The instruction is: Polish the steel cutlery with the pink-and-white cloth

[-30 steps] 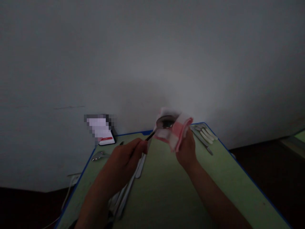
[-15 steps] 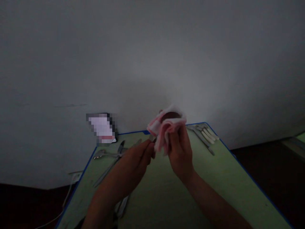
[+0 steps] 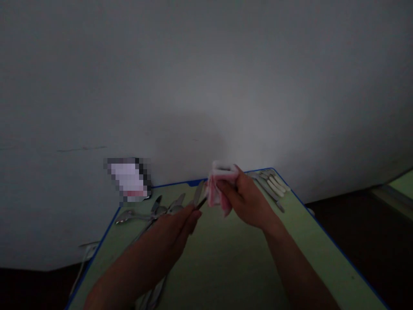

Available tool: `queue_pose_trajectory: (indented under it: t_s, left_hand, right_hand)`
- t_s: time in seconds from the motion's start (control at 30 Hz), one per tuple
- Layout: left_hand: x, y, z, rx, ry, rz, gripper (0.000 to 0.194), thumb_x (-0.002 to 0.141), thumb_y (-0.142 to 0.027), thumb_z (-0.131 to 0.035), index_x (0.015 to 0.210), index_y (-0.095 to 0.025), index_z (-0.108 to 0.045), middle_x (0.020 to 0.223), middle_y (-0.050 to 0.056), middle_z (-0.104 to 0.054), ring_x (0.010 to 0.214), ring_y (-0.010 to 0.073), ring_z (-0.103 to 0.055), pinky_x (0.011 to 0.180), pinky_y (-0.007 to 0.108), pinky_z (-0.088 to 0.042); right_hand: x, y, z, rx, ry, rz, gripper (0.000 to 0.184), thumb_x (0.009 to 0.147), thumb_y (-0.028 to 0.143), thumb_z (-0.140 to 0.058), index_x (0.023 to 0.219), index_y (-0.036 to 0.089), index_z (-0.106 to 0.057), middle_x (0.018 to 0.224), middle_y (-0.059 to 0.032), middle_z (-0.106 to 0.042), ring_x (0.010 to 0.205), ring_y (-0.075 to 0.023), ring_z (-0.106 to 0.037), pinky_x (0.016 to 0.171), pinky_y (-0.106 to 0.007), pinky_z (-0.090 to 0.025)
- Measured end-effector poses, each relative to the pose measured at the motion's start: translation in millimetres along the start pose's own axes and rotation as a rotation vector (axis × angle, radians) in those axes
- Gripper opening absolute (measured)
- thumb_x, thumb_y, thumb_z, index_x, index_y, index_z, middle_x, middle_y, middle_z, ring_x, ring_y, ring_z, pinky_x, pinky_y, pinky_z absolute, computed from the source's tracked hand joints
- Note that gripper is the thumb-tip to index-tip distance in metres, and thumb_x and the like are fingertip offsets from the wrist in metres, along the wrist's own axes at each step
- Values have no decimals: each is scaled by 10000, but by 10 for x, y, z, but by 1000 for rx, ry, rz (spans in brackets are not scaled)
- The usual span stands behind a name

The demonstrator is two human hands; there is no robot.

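My left hand (image 3: 176, 228) pinches the dark handle of a spoon (image 3: 201, 202) above a green table (image 3: 226, 258). The spoon's bowl is hidden inside a pink and white cloth (image 3: 219, 189). My right hand (image 3: 248, 200) is closed round that cloth and squeezes it over the spoon's end. Both hands are held close together over the far middle of the table.
Several pieces of loose cutlery (image 3: 155, 211) lie at the far left of the table, and more run under my left forearm. Knives with white handles (image 3: 274, 185) lie at the far right corner. A blurred phone (image 3: 129, 178) leans on the grey wall (image 3: 206, 86).
A second ago the spoon's bowl lay bare on the open cloth. My right hand has since folded the cloth over it, and both hands have dropped a little lower.
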State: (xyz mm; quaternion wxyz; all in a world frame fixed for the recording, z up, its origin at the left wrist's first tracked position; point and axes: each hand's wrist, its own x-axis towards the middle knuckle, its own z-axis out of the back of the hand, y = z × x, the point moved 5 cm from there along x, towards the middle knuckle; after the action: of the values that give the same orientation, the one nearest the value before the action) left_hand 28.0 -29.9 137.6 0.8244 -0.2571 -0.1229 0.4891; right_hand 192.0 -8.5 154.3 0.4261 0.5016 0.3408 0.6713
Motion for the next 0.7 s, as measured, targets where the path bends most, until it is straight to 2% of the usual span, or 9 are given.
queue_pose_trajectory:
  t_s: [0.13,0.2,0.27,0.33,0.4,0.5,0.6,0.63,0.7]
  left_hand:
    - [-101,47,41,21,16,-11,337,904,-375,-351,864,-242,-659,829,32,-710,751,188,-654,696,282,-482]
    - [-155,85,48,20,24,-3,336,898,-382,-372,833,-256,-676,785,21,-713,708,177,-656,672,263,-485]
    - [-204,137,74,41,8,11,314,879,-407,-407,834,-268,-685,773,14,-714,687,177,-656,637,253,-491]
    - [-246,181,122,44,-26,9,307,863,-431,-423,846,-277,-688,797,12,-716,693,182,-654,611,247,-498]
    - [-275,190,175,-13,-65,-23,323,862,-450,-410,851,-283,-687,798,7,-716,677,179,-648,592,243,-504]
    - [-269,136,223,-114,-123,-58,334,869,-465,-395,858,-276,-671,772,3,-708,647,168,-632,578,236,-508]
    - [-187,27,144,-87,-99,-48,351,894,-436,-368,788,-240,-639,666,6,-667,598,159,-603,590,247,-507]
    - [-149,-7,104,-40,-99,-39,365,901,-419,-356,746,-229,-626,648,12,-655,587,162,-596,583,256,-503]
    - [-78,-62,39,12,-151,-28,334,898,-379,-356,796,-219,-631,741,43,-675,676,190,-620,653,293,-505]
  right_hand:
    - [-86,13,52,-302,307,-56,100,885,252,-467,864,191,-543,561,27,-578,461,-99,-497,455,-216,-343]
    - [-119,51,79,-383,368,-20,71,869,242,-497,868,194,-550,610,13,-612,500,-106,-520,467,-216,-333]
    - [-133,113,102,-419,362,53,92,855,269,-530,906,198,-558,681,-1,-645,563,-119,-553,499,-221,-348]
    - [-137,181,108,-420,303,126,128,846,291,-548,935,203,-571,713,-1,-657,591,-124,-564,528,-226,-365]
    - [-135,235,90,-360,187,168,152,848,297,-543,967,213,-585,705,8,-655,579,-120,-561,540,-229,-384]
    - [-126,240,-18,-106,-56,157,201,857,334,-519,999,216,-596,731,-5,-665,605,-127,-590,557,-236,-431]
    - [-104,66,-245,327,-258,16,317,895,431,-412,1008,196,-593,841,-53,-682,689,-147,-641,572,-249,-485]
    - [-92,-9,-341,458,-284,-32,363,905,457,-370,1006,188,-593,841,-61,-685,701,-152,-652,570,-252,-497]
    - [-65,-149,-510,613,-290,-121,419,902,493,-349,977,167,-601,816,-76,-687,715,-163,-663,575,-258,-511]
